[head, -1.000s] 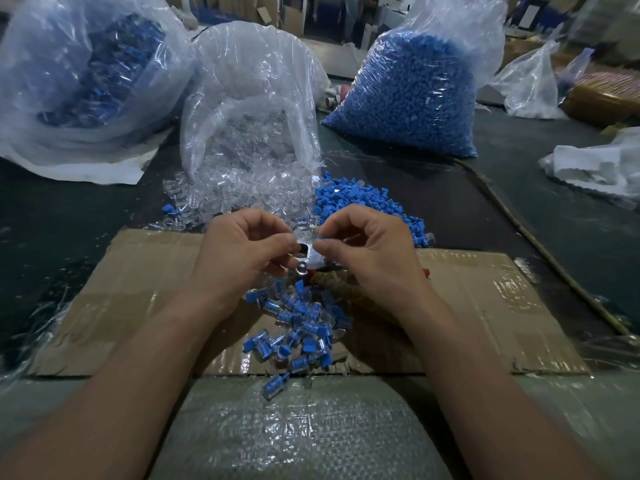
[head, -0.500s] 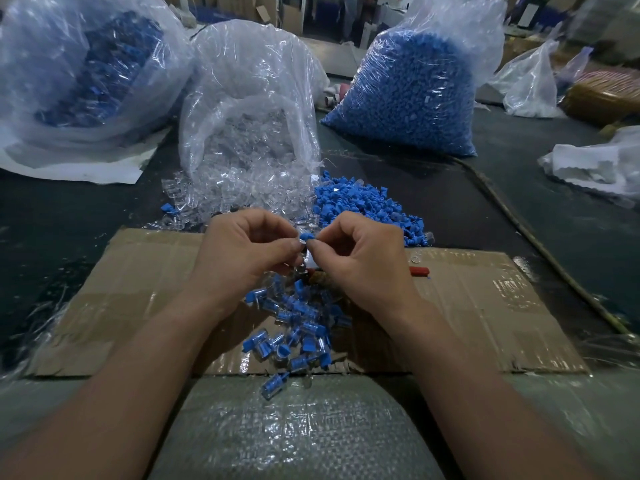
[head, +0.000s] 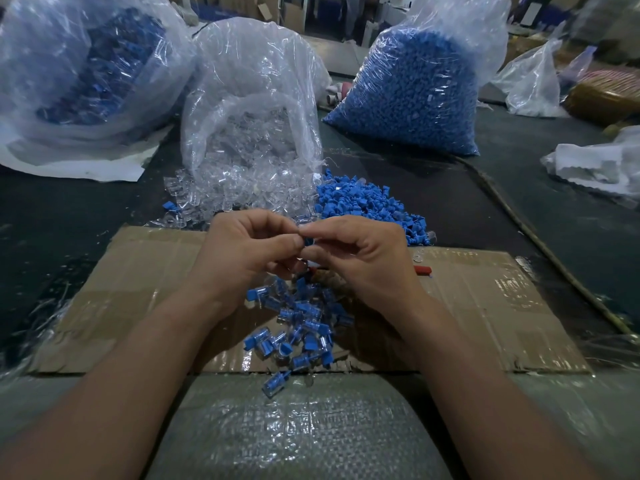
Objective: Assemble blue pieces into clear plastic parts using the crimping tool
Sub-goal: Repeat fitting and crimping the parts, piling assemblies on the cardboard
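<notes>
Both hands, the left hand and right hand, pinch one blue piece together above the cardboard sheet at the desk's near edge.

Left hand: over cardboard sheet, fingers curled, pinching blue piece | Right hand: fingertips touching left's, pinching same piece | Forearms: bare, converging across sheet's near edge
</notes>
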Motion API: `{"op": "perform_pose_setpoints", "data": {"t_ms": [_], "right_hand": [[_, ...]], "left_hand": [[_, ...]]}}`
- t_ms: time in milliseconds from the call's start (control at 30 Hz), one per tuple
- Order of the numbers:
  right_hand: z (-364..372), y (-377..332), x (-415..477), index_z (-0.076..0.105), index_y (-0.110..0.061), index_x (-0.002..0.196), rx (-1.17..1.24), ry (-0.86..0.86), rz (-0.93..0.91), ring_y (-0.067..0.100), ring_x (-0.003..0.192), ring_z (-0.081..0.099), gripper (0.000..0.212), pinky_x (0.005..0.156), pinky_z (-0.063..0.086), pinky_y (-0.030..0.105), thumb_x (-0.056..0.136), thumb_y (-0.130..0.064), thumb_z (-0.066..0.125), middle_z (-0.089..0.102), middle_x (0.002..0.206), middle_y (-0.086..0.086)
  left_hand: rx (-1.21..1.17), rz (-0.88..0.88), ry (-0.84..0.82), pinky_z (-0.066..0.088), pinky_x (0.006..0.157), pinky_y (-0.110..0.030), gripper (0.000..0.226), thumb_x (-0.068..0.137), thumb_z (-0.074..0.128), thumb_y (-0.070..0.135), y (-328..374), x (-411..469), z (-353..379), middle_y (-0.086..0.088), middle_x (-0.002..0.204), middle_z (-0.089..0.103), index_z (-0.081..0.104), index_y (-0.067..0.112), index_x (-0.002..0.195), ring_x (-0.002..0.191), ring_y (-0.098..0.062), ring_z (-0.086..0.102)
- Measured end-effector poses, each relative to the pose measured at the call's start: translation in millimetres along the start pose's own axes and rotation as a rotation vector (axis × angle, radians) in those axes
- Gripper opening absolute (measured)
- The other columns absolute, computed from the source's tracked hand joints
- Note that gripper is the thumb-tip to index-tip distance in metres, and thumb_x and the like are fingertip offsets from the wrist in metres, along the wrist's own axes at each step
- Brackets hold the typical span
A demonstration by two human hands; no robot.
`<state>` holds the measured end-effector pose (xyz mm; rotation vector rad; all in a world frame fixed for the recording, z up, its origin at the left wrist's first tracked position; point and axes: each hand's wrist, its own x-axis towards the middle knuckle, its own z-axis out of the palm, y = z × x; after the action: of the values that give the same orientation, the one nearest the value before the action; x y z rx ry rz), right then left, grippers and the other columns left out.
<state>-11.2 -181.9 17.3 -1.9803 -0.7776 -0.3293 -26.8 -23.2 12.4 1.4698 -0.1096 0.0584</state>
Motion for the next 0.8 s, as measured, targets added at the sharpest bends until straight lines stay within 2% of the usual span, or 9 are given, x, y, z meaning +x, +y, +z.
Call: {"op": "perform_pose_setpoints", "data": {"t_ms": [167,367,533,700,800], "right_hand": [[-2.6,3.1,0.1,0.068,-0.002,0.102,-0.020,-0.035,-0.056,0.011,0.084,0.065,0.030,0.077,0.054,0.025,0.072,-0.004,0.072,0.070,0.090,0.006],[-3.8,3.8,-1.6,0.070,-0.001,0.095,-0.016,0.036,-0.094,0.012,0.080,0.067,0.024,0.071,0.056,0.026,0.072,-0.009,0.070,0.068,0.085,0.000],[-4.0,3.1,-3.0,0.071,-0.001,0.092,-0.052,0.043,-0.107,0.012,0.077,0.067,0.023,0.069,0.056,0.025,0.071,-0.011,0.071,0.071,0.083,0.007],[-4.0,3.3,-3.2,0.071,0.000,0.092,-0.077,0.055,-0.131,0.010,0.080,0.065,0.023,0.070,0.055,0.019,0.071,-0.011,0.071,0.070,0.082,0.005],[-4.2,3.8,-3.1,0.071,-0.001,0.092,-0.078,0.045,-0.134,0.008,0.080,0.065,0.023,0.071,0.054,0.016,0.071,-0.011,0.071,0.067,0.083,-0.002]], "left_hand": [[-0.035,-0.064,-0.029,0.046,0.039,-0.018,0.004,0.054,0.067,0.012,0.2,0.2,-2.3,-0.008,0.052,0.064,0.069,0.016,0.056,0.042,-0.014,0.060],[-0.111,-0.124,-0.110,0.049,0.042,-0.019,0.009,0.059,0.065,0.011,0.5,1.5,-4.6,-0.011,0.059,0.068,0.072,0.016,0.060,0.048,-0.016,0.064],[-0.121,-0.129,-0.117,0.049,0.042,-0.018,0.009,0.059,0.065,0.010,0.4,1.7,-4.2,-0.012,0.059,0.068,0.073,0.015,0.060,0.047,-0.016,0.064],[-0.126,-0.132,-0.114,0.050,0.042,-0.018,0.008,0.059,0.065,0.009,0.6,1.2,-4.2,-0.012,0.059,0.068,0.072,0.013,0.060,0.048,-0.017,0.065],[-0.124,-0.132,-0.114,0.050,0.043,-0.018,0.009,0.059,0.064,0.009,1.1,1.3,-4.0,-0.012,0.059,0.068,0.072,0.013,0.059,0.048,-0.016,0.064]]}}
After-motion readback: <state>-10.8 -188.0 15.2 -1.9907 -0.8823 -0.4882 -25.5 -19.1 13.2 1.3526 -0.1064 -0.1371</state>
